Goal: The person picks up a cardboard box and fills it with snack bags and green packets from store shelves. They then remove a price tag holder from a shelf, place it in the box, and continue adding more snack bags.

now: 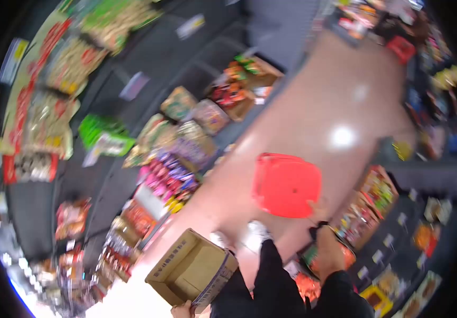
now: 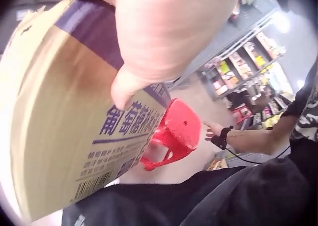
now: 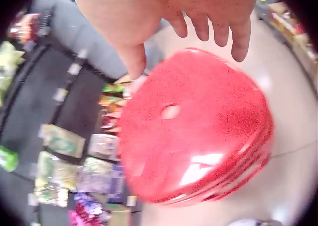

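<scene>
An open-topped cardboard box (image 1: 171,261) with purple printing hangs low beside my legs in the head view. At its near edge my left hand (image 1: 184,309) grips the carton; in the left wrist view the thumb (image 2: 126,89) lies over its printed side. A red plastic stool (image 1: 288,185) stands on the floor ahead of my feet. Close by the stool's edge is my right hand (image 3: 174,17), its fingers spread and holding nothing. The right wrist view shows the stool's smooth seat, with a small hole in it, just past the fingertips.
Dark shelves (image 1: 133,63) with bagged goods line the left side of the aisle. Lower racks of packaged snacks (image 1: 363,209) stand on the right, close to my right arm. A red basket-like thing (image 1: 401,49) is farther off. Pinkish floor (image 1: 339,95) runs between the shelves.
</scene>
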### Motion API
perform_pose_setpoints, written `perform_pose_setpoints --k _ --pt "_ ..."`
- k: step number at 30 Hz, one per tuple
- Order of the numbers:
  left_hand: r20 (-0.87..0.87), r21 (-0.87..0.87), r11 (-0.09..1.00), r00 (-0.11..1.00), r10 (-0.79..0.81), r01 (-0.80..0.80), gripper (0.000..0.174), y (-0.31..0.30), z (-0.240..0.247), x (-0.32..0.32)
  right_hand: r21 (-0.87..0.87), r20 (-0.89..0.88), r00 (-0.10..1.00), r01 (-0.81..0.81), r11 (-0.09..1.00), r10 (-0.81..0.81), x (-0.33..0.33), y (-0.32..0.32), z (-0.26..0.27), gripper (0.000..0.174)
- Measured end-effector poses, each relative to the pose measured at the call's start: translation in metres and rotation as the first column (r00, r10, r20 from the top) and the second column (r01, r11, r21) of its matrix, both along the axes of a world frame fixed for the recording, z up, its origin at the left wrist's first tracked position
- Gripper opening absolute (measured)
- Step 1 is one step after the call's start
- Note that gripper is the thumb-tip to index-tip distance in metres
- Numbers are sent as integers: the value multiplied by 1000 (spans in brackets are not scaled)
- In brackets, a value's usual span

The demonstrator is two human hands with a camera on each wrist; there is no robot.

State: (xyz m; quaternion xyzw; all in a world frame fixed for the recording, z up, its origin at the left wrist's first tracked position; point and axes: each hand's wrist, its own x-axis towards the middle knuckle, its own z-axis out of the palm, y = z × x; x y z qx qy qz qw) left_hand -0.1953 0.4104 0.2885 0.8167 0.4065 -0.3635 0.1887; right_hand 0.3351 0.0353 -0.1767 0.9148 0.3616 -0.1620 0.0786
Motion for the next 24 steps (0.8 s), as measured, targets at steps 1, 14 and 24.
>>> perform_pose_setpoints --k 1,14,24 --pt "-51 66 996 996 72 -68 15 -10 1 -14 -198 -162 979 92 976 -125 16 29 43 54" --pt "-173 -38 873 864 473 -485 26 -41 18 -47 -317 -935 -313 948 0 -166 46 71 36 77" --pt "50 80 958 961 273 -276 20 -44 31 -89 285 -872 447 795 536 -198 -79 211 162 97"
